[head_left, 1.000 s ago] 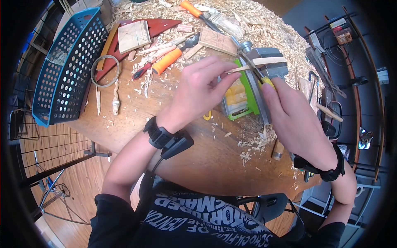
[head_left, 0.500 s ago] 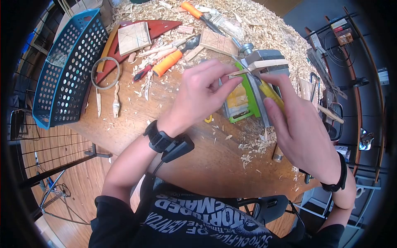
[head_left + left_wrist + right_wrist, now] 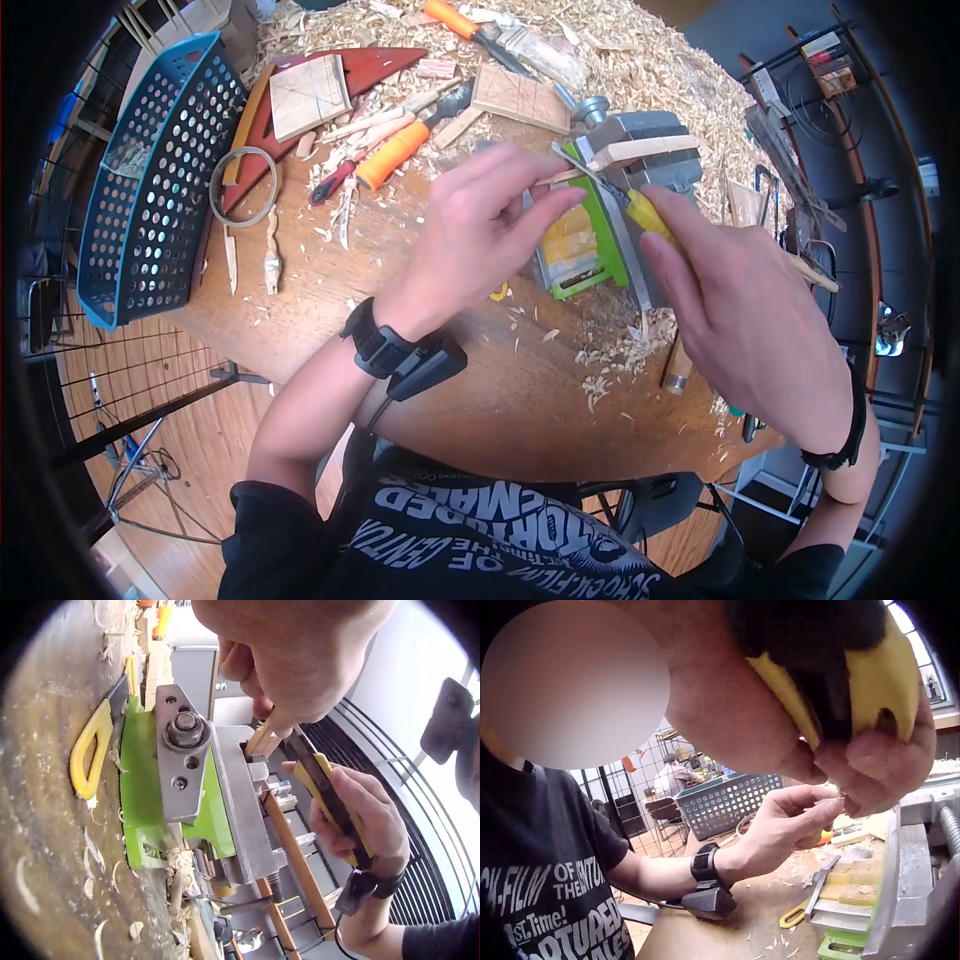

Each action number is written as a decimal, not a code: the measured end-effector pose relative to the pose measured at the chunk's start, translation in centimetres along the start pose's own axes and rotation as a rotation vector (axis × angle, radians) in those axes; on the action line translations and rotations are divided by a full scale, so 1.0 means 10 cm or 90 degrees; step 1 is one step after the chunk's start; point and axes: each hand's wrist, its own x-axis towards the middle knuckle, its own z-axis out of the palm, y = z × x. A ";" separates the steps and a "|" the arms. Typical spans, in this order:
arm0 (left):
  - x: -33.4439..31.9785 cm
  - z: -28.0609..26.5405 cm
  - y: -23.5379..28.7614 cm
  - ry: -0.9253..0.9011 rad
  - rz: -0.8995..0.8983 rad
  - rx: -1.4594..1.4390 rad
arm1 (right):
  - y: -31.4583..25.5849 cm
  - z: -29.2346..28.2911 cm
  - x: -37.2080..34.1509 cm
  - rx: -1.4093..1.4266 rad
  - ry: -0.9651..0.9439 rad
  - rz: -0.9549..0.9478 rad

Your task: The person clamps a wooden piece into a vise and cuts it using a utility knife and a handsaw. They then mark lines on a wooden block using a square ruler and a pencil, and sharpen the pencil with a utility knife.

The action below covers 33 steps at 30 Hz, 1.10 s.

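Observation:
My left hand (image 3: pixel 480 225) pinches the near end of a slim pale wooden stick (image 3: pixel 640 150) between thumb and fingers. The stick's other end lies over the grey metal vise (image 3: pixel 655 125). A yellow-and-black utility knife (image 3: pixel 330 802) is gripped in my right hand (image 3: pixel 735 300), its handle in the curled fingers. Close to the left fingertips, the knife's blade (image 3: pixel 575 160) crosses the stick. In the right wrist view, the yellow-and-black knife handle fills the upper right and the blade is hidden.
Wood shavings (image 3: pixel 640 75) cover the back of the wooden table (image 3: pixel 450 400). A blue perforated basket (image 3: pixel 160 190) stands at left, near a tape ring (image 3: pixel 243 187) and a carved stick (image 3: pixel 272 260). An orange-handled tool (image 3: pixel 395 155) and a green frame (image 3: pixel 610 240) lie nearer the middle.
My right hand has shifted right and slightly down with the knife, and the blade now crosses the stick nearer the left fingertips. The left hand keeps its pinch; the head view has shifted slightly.

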 end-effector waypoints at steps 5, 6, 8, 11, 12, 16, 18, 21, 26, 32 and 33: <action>0.01 0.00 -0.04 0.000 0.046 0.023 | -0.07 0.02 0.00 -0.096 -0.013 0.055; 0.01 -0.01 -0.04 -0.002 0.054 0.033 | -0.07 0.03 0.00 -0.095 -0.014 0.057; 0.01 -0.01 -0.04 -0.005 0.062 0.043 | -0.07 0.04 -0.01 -0.136 -0.004 0.041; 0.00 0.01 -0.05 -0.005 0.058 0.044 | -0.04 0.06 -0.01 -0.139 0.004 0.022; 0.00 0.02 -0.05 0.014 0.063 0.038 | -0.04 0.06 -0.02 -0.139 0.004 0.022; -0.01 0.02 -0.05 0.037 0.071 0.046 | -0.02 0.09 -0.03 -0.186 0.021 0.009; -0.01 0.03 -0.07 0.041 0.073 0.044 | -0.01 0.10 -0.05 -0.200 0.024 0.008; -0.02 0.03 -0.08 0.046 0.073 0.048 | -0.01 0.10 -0.06 -0.226 0.027 0.001; -0.02 0.04 -0.07 0.048 0.065 0.047 | 0.03 0.11 -0.09 -0.255 0.053 -0.028; -0.02 0.00 -0.03 0.021 0.033 0.055 | 0.05 0.13 -0.13 -0.319 0.067 -0.033; -0.02 0.01 -0.03 0.025 0.034 0.051 | 0.05 0.14 -0.13 -0.319 0.067 -0.034</action>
